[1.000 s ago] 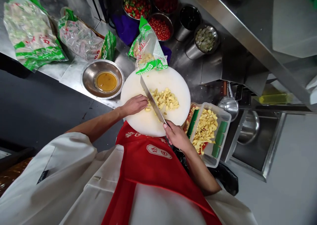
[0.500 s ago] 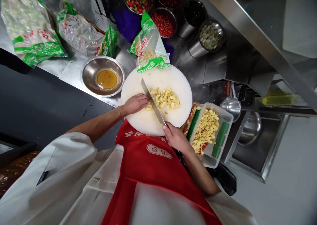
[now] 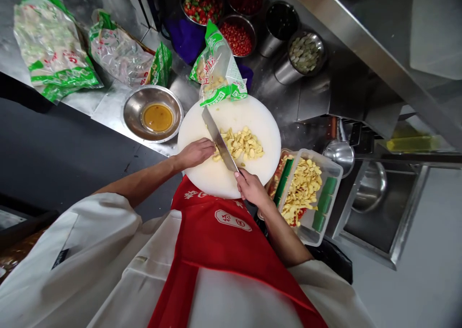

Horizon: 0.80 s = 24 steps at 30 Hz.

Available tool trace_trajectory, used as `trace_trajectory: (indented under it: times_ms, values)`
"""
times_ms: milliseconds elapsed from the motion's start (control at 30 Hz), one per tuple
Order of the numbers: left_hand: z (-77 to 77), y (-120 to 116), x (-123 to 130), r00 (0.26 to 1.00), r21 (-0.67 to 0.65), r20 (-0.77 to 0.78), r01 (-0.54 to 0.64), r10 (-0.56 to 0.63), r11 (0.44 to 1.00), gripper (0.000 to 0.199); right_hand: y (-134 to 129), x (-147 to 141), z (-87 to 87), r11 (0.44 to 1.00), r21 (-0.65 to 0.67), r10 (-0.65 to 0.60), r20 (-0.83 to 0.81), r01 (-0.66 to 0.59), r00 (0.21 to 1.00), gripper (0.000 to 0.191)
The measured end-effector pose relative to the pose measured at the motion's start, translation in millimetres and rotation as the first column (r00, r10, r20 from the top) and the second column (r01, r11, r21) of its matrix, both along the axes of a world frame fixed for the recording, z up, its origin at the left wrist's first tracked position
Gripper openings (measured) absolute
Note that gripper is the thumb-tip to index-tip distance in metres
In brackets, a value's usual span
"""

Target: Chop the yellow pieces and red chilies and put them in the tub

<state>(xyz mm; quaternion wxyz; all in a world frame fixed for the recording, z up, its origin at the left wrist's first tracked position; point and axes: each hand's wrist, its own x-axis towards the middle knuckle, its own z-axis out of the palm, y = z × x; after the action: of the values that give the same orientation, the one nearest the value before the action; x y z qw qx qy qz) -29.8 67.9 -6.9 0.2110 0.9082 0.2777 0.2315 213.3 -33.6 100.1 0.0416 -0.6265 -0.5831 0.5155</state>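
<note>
A round white cutting board (image 3: 202, 179) carries a pile of pale yellow slices (image 3: 247, 144). My right hand (image 3: 250, 186) is closed round the handle of a large knife (image 3: 221, 140), whose blade slants across the board at the left side of the pile. Beside the blade, my left hand (image 3: 198, 152) rests on the board with its fingers pressed together and bent. What lies under those fingertips is too hidden to make out. A green and white plastic bag (image 3: 218, 73) with yellow pieces inside touches the board's far edge.
Left of the board is a metal bowl (image 3: 128, 111) of brown liquid. A clear container (image 3: 335, 198) with yellow slices stands to the right. Metal pots, one with red chopped peppers (image 3: 236, 37), stand behind. Two more bags (image 3: 57, 49) lie far left.
The knife's tip has shifted slightly up and left, and my right hand has moved a little up and left with it. My left hand has barely moved. The whole view has shifted slightly.
</note>
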Motion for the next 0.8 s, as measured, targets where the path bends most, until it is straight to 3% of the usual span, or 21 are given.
trace_trajectory:
  times_ms: [133, 300, 367, 567, 800]
  values:
    - [0.0, 3.5, 5.4, 1.0, 0.025, -0.005, -0.018, 0.018, 1.0, 0.026, 1.4, 9.6, 11.3, 0.996, -0.055, -0.079, -0.026, 0.077, 0.997, 0.04]
    - [0.1, 7.8, 12.4, 1.0, 0.011, 0.004, -0.014, 0.014, 1.0, 0.024, -4.9, 18.5, 44.3, 0.999, -0.03, 0.044, 0.063, -0.042, 0.997, 0.041]
    - [1.4, 8.8, 12.5, 1.0, 0.004, 0.0, 0.002, -0.002, 1.0, 0.024, -5.6, 18.5, 49.0, 0.997, -0.031, 0.074, 0.085, -0.071, 0.994, 0.042]
    - [4.3, 10.1, 11.2, 1.0, 0.034, -0.001, 0.025, -0.024, 0.999, 0.023, 6.2, 4.5, 27.0, 0.994, 0.049, 0.093, 0.109, -0.099, 0.99, 0.041]
    - [1.1, 8.9, 11.1, 1.0, 0.048, 0.0, 0.014, -0.014, 0.999, 0.025, 2.6, 6.2, 26.0, 0.996, 0.009, 0.085, 0.08, -0.086, 0.993, 0.041]
